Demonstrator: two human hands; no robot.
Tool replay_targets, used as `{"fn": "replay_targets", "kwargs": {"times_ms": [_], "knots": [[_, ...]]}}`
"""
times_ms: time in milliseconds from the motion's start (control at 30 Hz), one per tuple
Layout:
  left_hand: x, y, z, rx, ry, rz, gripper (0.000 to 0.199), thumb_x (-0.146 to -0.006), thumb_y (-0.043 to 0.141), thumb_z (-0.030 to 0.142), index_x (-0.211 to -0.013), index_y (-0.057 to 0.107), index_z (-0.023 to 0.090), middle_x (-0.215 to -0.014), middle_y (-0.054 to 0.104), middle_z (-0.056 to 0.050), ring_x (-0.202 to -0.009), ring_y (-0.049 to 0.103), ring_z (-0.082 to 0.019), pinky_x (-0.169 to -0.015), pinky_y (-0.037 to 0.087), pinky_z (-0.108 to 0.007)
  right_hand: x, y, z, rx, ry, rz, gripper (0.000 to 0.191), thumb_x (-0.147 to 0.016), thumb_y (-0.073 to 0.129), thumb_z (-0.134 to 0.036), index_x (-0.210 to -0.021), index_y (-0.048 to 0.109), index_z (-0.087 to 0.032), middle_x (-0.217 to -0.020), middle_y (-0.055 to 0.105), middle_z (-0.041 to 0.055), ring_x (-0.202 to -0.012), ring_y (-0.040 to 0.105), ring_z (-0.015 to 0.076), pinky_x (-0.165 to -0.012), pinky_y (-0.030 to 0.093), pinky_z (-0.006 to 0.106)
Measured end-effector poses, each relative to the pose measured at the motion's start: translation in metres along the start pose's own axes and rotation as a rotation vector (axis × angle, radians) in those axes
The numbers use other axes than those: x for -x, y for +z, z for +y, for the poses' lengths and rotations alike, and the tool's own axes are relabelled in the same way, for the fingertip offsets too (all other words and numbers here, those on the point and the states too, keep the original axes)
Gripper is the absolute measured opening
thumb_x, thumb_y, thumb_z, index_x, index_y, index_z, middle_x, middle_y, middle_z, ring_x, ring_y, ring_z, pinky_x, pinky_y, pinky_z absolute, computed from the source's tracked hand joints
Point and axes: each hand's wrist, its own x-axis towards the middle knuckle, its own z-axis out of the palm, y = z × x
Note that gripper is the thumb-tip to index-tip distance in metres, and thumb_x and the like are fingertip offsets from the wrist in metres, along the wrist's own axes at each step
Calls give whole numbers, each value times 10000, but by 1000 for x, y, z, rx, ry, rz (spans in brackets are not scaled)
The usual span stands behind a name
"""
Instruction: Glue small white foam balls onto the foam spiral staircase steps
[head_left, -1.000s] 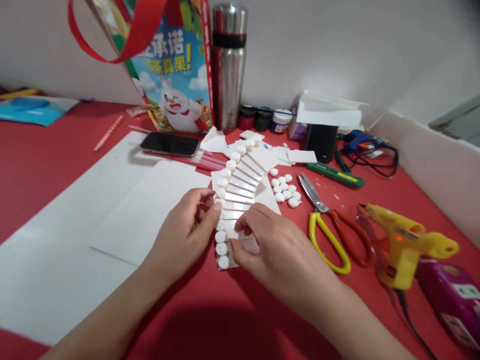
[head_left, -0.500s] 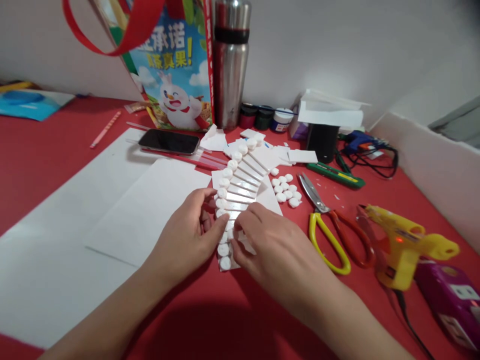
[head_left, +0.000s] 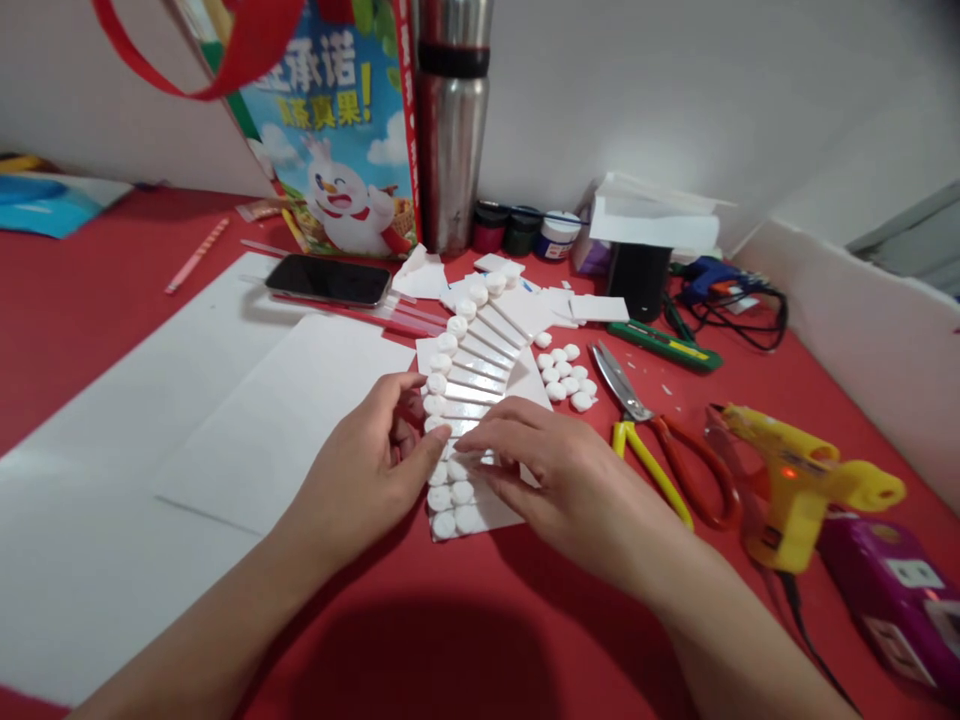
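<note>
A white curved cardboard piece (head_left: 474,376) has narrow ribs across it and small white round discs (head_left: 436,384) along its left edge. At its lower end several discs stand in two columns. My left hand (head_left: 379,450) steadies the piece's left edge, its fingers curled at the side and its thumb on the discs. Over the lower middle hovers my right hand (head_left: 555,460), with bent fingers apart and fingertips close to a disc (head_left: 459,468) of the second column. Whether those fingertips touch it is hard to make out. A white sheet (head_left: 499,512) lies under the piece.
Loose white discs (head_left: 562,372) lie right of the piece, beside scissors (head_left: 637,410), a green cutter (head_left: 664,345) and a yellow glue gun (head_left: 795,470). Behind stand a steel bottle (head_left: 453,150), paint jars (head_left: 522,232) and a bag (head_left: 345,130). A phone (head_left: 328,279) rests left.
My right hand has shifted up and away from the lower discs, so more of the second column shows. My left hand stays at the edge. The view has shifted slightly.
</note>
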Motion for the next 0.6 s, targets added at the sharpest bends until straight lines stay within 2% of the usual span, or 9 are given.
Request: {"fn": "replay_targets", "kwargs": {"times_ms": [300, 533, 600], "knots": [[2, -1, 0, -4, -5, 2, 516, -934, 586, 537, -1365, 490, 271, -999, 682, -28, -789, 656, -215, -713, 501, -363, -5, 9, 0, 7, 15, -75, 194, -1006, 536, -162, -1057, 722, -146, -961, 600, 61, -828, 600, 163, -741, 456, 291], [1, -1, 1, -2, -13, 0, 516, -937, 574, 539, -1365, 490, 263, -933, 677, -21, -764, 653, -223, -697, 499, -366, -6, 7, -2, -6, 47, -73, 111, -961, 601, -143, -1048, 670, -147, -989, 623, 67, -875, 596, 174, -789, 465, 298], [0, -1, 0, 10, -13, -3, 516, -935, 580, 533, -1365, 489, 262, -946, 680, -26, -782, 658, -226, -703, 502, -364, -5, 3, 0, -39, 58, -67, 153, -918, 641, -110, -1062, 649, -162, -1005, 645, 55, -891, 598, 167, -806, 468, 285]]}}
